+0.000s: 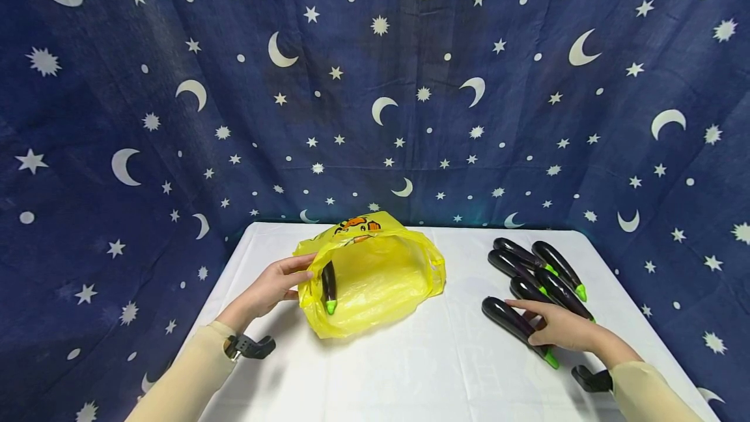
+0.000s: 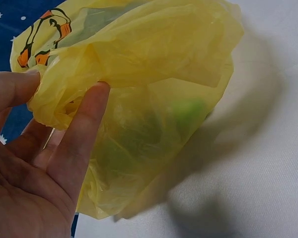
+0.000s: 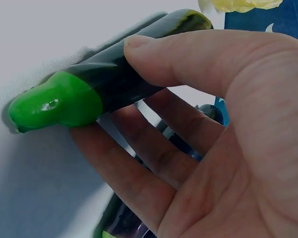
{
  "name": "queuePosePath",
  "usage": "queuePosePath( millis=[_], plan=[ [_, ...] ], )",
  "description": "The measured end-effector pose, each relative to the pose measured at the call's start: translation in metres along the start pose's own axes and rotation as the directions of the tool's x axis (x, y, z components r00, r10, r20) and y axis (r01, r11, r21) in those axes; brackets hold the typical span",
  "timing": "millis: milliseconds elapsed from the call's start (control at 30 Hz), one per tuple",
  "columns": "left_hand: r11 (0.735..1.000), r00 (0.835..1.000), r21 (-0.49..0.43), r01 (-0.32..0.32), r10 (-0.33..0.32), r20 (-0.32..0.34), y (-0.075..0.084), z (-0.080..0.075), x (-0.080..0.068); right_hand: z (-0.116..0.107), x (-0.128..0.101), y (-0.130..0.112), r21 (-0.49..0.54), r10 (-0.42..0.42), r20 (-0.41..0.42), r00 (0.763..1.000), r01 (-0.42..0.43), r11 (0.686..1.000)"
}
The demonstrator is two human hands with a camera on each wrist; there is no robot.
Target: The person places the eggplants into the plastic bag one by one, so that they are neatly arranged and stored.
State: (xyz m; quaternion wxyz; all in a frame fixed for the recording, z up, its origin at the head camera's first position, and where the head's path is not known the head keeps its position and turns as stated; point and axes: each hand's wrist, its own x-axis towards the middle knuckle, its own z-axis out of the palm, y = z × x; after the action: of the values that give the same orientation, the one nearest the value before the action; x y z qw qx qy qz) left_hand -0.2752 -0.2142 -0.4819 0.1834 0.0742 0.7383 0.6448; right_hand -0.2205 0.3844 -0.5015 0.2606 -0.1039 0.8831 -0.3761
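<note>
Simultaneously, the right hand (image 1: pixel 565 325) grips a glossy eggplant (image 1: pixel 508 319), likely firm, slippery and best held mid-body, toward the surface's (image 1: pixel 445 370) right edge as the left hand (image 1: pixel 266 288) pinches a yellow bag (image 1: pixel 381 272).

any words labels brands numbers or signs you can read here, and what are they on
No readable text in any view.
Yellow plastic bag: orange and black cartoon print, no legible letters.
Glossy dark purple eggplants with green ends: no labels visible.
Dark blue cloth backdrop: pale moons, stars, dots only.

Curtained booth (image 1: pixel 662 168), starry drapes (image 1: pixel 328 116), white tabletop (image 1: pixel 410 376)
</note>
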Motion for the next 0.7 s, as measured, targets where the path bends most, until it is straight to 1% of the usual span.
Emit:
queuePosePath(
  millis=[133, 300, 367, 500, 700],
  plan=[
    [1.000, 1.000, -0.003, 0.001, -0.001, -0.003, 0.000, 0.000, 0.000, 0.000, 0.001, -0.001, 0.020, -0.028, 0.012, 1.000, 0.028, 0.999],
    [1.000, 1.000, -0.004, 0.004, -0.004, -0.004, -0.001, 0.000, 0.001, 0.002, 0.007, -0.010, 0.086, -0.086, 0.028, 0.996, 0.083, 0.993],
    [1.000, 1.000, -0.006, 0.012, -0.012, -0.011, -0.001, 0.001, 0.001, 0.004, 0.012, -0.017, 0.117, -0.091, 0.028, 0.995, 0.087, 0.989],
    [1.000, 1.000, -0.001, 0.006, -0.006, -0.010, -0.002, 0.000, 0.001, 0.008, 0.022, -0.035, 0.172, -0.116, 0.029, 0.993, 0.110, 0.979],
    [1.000, 1.000, -0.001, 0.006, -0.006, -0.009, -0.001, 0.000, 0.002, 0.021, 0.045, -0.062, 0.259, -0.175, 0.051, 0.983, 0.156, 0.953]
  ],
)
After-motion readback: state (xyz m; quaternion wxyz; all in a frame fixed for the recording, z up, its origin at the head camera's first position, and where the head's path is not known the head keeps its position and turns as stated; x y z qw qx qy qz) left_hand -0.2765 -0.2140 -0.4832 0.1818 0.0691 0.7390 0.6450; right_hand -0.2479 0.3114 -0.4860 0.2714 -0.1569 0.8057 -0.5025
